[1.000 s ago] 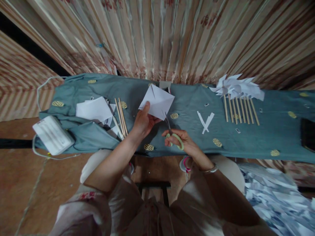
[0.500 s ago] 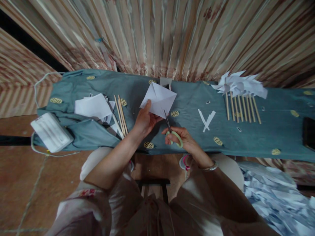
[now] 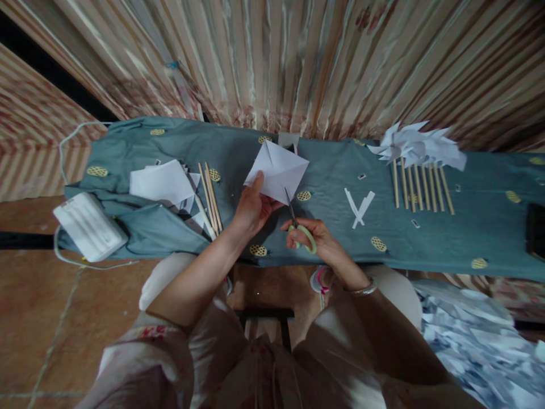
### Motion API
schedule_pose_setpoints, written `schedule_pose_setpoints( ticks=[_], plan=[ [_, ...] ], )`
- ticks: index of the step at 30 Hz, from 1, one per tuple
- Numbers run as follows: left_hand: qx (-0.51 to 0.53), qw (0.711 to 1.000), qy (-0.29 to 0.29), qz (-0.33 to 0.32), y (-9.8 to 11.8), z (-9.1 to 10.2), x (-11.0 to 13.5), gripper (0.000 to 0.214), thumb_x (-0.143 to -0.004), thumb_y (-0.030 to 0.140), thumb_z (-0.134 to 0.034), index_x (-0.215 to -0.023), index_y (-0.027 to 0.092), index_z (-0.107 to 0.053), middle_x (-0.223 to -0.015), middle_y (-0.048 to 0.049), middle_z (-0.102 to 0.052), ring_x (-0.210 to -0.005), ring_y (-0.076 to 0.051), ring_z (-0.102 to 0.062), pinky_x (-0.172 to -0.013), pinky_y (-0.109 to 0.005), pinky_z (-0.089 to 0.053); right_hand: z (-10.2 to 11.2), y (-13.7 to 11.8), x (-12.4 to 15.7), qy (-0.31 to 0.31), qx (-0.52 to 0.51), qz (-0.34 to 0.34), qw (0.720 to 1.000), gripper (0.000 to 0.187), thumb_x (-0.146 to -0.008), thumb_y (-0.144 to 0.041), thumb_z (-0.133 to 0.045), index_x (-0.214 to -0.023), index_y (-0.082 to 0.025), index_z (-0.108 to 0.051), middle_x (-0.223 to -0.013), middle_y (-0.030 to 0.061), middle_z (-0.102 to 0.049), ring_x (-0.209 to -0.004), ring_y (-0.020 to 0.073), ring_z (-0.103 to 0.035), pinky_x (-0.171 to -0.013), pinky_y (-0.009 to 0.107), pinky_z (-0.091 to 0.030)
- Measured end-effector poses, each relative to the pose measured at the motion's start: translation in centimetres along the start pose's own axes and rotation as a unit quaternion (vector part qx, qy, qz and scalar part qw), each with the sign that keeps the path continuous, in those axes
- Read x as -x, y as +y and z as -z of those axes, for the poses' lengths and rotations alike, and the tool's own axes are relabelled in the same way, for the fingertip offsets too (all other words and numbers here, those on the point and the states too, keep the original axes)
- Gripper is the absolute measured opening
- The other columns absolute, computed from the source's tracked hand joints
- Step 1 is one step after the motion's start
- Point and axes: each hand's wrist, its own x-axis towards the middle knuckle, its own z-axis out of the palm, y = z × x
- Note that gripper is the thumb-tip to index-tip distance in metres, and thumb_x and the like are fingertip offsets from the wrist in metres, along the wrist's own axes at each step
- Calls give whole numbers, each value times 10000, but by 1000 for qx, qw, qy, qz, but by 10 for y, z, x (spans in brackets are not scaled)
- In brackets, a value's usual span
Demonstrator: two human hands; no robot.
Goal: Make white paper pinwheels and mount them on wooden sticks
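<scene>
A square sheet of white paper (image 3: 281,165), creased along its diagonals, is pinched at its near left side by my left hand (image 3: 252,207), thumb on top and fingers beneath. A slit runs in from its far corner. Green-handled scissors (image 3: 305,237) are in my right hand (image 3: 314,234), with fingers in the loops. Their blades lie at the paper's near corner, pointing in toward the middle. The sheet is held above the cloth-covered table (image 3: 323,170).
Left of my hands lie wooden sticks (image 3: 212,196), a stack of white paper (image 3: 162,183) and a white power strip (image 3: 90,227). Rightward are paper strips (image 3: 360,209), several paper pinwheels (image 3: 419,147) on sticks, and a dark object (image 3: 535,230). Paper scraps (image 3: 481,335) fill a bag below.
Hardly anything differs. The view has shifted slightly, and both hands keep the same hold on the paper and scissors, with the blades still at the near corner.
</scene>
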Motion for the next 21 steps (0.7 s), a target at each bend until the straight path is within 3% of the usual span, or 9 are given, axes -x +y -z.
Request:
schedule_pose_setpoints(
  ticks=[5,12,21],
  plan=[
    [26,1000,5,11,1,-1,0,243,-1038,316,-432,-947,195,-622,-851,-14,-737,-753,-141,-704,-800,-329,-603,-1,6,-1,20,-13,-4,1000,357,-702,-527,-812,-788,-196,-713,-571,-31,-646,-495,98,-555,-489,231,-466],
    [13,1000,-1,-5,-2,4,-3,204,-958,390,-596,-1007,194,-624,-889,-42,-752,-921,-209,-728,-875,-392,-601,-2,8,-3,24,-39,-5,999,305,-671,-467,-851,-767,-204,-729,-544,-44,-645,-464,90,-547,-471,223,-474],
    [28,1000,-11,-2,0,3,-1,208,-1013,334,-491,-1044,180,-627,-895,-37,-739,-910,-196,-723,-957,-439,-574,-2,10,-5,21,-66,-22,997,257,-638,-373,-879,-744,-201,-720,-538,-52,-637,-452,79,-535,-457,209,-466]
  ],
)
